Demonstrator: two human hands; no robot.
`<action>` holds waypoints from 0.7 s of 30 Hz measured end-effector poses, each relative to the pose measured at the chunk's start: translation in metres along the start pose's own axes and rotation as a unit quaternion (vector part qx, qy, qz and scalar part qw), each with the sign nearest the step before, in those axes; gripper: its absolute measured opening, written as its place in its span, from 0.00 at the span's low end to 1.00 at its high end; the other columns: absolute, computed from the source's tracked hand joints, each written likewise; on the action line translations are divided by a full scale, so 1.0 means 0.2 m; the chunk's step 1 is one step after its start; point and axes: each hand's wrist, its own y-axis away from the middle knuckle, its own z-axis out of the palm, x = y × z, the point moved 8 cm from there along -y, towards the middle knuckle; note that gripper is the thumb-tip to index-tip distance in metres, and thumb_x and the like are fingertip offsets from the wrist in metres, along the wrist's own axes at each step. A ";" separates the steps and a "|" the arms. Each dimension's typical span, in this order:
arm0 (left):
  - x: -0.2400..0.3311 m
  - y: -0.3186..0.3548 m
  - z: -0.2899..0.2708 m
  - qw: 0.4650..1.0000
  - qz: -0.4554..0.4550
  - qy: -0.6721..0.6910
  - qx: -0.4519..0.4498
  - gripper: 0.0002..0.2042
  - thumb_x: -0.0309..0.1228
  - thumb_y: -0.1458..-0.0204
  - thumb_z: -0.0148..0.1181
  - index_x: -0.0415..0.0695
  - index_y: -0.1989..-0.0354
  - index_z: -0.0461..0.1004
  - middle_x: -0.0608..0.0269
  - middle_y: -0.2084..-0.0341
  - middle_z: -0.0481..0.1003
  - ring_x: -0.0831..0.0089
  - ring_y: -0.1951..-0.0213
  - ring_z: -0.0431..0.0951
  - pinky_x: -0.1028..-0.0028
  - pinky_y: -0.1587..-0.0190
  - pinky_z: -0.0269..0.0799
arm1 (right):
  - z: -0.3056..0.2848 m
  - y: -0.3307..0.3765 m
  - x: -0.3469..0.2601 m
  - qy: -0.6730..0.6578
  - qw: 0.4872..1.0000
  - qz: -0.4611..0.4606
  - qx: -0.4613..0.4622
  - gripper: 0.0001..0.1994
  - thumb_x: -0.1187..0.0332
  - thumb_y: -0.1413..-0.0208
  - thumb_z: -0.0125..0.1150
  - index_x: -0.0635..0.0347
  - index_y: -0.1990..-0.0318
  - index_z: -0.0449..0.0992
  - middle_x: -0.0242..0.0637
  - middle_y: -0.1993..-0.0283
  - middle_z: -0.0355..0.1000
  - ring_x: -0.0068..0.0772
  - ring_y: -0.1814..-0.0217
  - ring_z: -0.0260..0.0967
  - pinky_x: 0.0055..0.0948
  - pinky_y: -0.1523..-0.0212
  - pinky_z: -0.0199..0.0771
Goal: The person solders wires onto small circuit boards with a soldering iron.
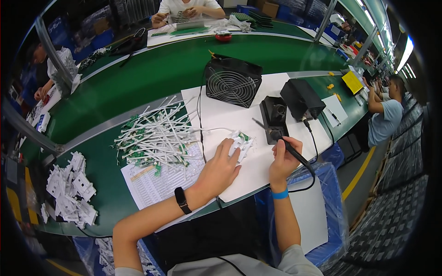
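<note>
The left grip lies over a white plastic housing on the white sheet covering the table; whether its fingers pinch the part or only press it down cannot be told. The right grip is closed around the handle of a black soldering iron, its slim shaft pointing left, beside the black iron holder.

Handling: the housing is likely light, stiff and prone to slide; hold by its outer edges. Treat the circuit board as fragile. The iron should be light, with cord drag at the rear; hold the handle only, as the shaft may be hot.

Appearance: the housing is small and white, the board green, with a thin white cable leading left.
</note>
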 end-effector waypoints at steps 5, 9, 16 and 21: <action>-0.02 0.04 0.07 0.998 0.000 -0.058 0.035 0.18 0.28 0.44 0.63 0.35 0.46 0.73 0.36 0.41 0.65 0.41 0.38 0.67 0.58 0.39 0.70 | 0.01 0.03 -0.03 -0.017 1.000 -0.010 -0.010 0.06 0.75 0.35 0.58 0.62 0.60 0.65 0.34 0.73 0.68 0.20 0.78 0.67 0.17 0.78 0.64; -0.04 0.04 0.08 0.998 0.006 -0.052 0.023 0.18 0.29 0.44 0.64 0.35 0.46 0.74 0.35 0.40 0.66 0.41 0.37 0.67 0.58 0.39 0.70 | 0.03 0.04 0.00 -0.015 0.999 0.020 -0.044 0.07 0.76 0.35 0.58 0.61 0.63 0.64 0.35 0.75 0.68 0.20 0.82 0.67 0.18 0.80 0.66; -0.04 0.04 0.07 0.998 0.006 -0.053 0.037 0.18 0.30 0.44 0.64 0.35 0.48 0.74 0.35 0.42 0.68 0.43 0.38 0.69 0.59 0.40 0.71 | 0.07 0.05 0.01 0.009 0.996 0.026 -0.080 0.08 0.76 0.35 0.58 0.61 0.63 0.64 0.34 0.76 0.69 0.20 0.81 0.67 0.18 0.80 0.66; -0.04 0.04 0.08 0.997 0.007 -0.064 0.036 0.18 0.30 0.44 0.64 0.35 0.48 0.74 0.35 0.42 0.69 0.44 0.38 0.69 0.60 0.41 0.72 | 0.09 0.05 0.01 0.018 0.995 0.021 -0.099 0.08 0.76 0.35 0.59 0.62 0.63 0.64 0.34 0.75 0.70 0.20 0.81 0.68 0.18 0.79 0.67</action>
